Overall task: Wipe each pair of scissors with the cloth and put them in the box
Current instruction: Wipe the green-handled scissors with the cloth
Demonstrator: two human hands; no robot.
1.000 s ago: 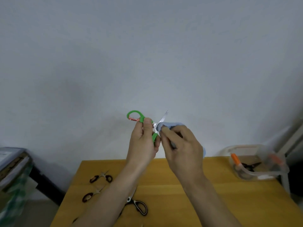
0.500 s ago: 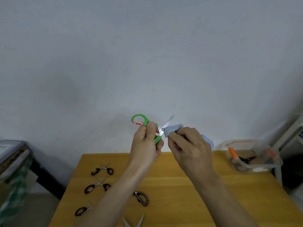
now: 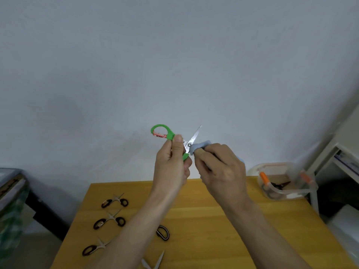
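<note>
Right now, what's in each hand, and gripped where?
Left hand grips the green scissors at the handles, blades up. Right hand pinches the blue cloth against the lower blade near the pivot.

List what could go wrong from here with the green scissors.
1. The green scissors are spread open, and the right hand rubs the blue cloth near the pivot; a fingertip could slide onto an edge.
2. The left hand holds only the handle, so wiping pressure may twist them loose.
3. The box sits at the table's far right corner; dropping them in might nudge it.
</note>
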